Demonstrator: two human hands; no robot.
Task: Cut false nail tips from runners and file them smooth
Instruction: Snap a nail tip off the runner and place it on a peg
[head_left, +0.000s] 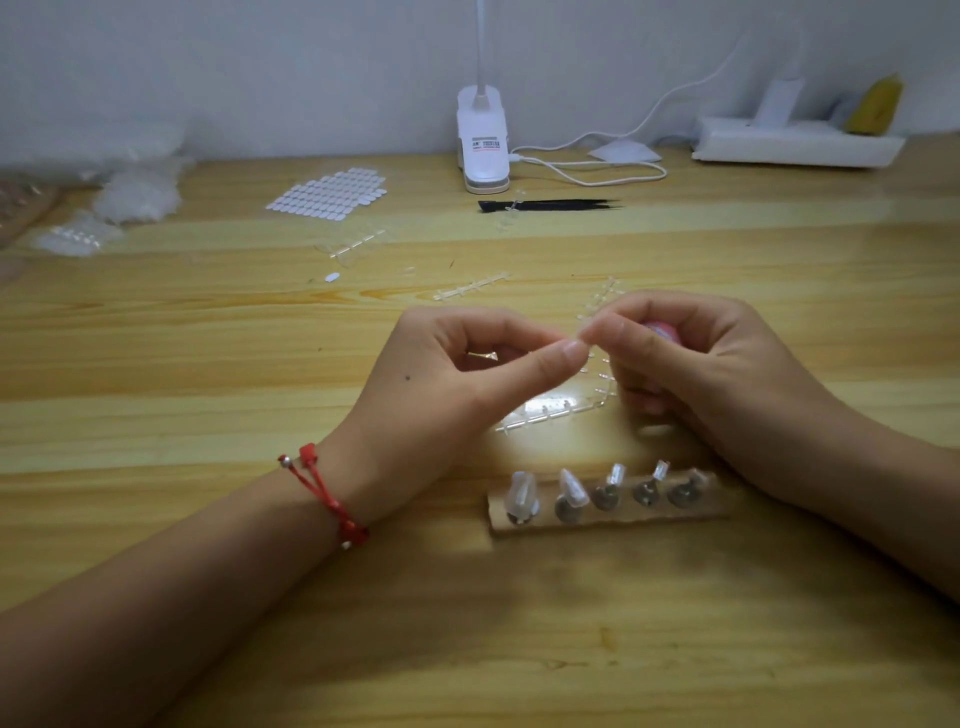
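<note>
Both hands pinch one clear runner over the table.
The left hand nips the runner between thumb and forefinger; the right hand pinches it at the same spot, fingertips touching, with its other fingers curled round a pink thing too hidden to name. The runner trails down between the hands. Just below, a block holds five pegs topped with tips. Farther off lie a spare runner and tweezers.
</note>
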